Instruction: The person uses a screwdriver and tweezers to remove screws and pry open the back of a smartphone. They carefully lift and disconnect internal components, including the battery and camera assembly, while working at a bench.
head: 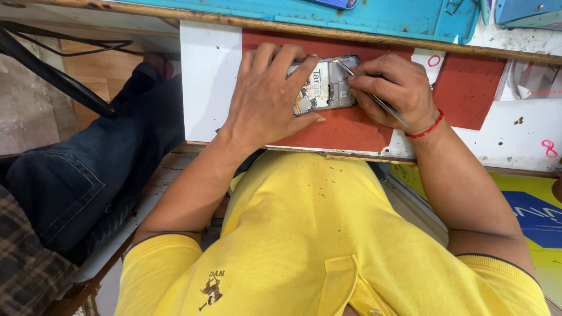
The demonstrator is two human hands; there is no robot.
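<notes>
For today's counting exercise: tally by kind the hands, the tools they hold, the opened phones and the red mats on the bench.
Hands: 2, left hand and right hand
Tweezers: 1
Opened phone: 1
Red mats: 2, and
Total: 6

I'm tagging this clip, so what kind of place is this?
Probably a small phone repair bench: an opened phone lies on a red mat, the left hand steadies it, and the right hand works metal tweezers inside.

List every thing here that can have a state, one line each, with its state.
phone: back cover off, insides showing, flat on the red mat.
left hand: clamped on the phone's left part, pinning it.
right hand: gripping the tweezers.
tweezers: held slantwise, tips at the phone's top edge.
red wrist thread: tied on the right wrist.
</notes>
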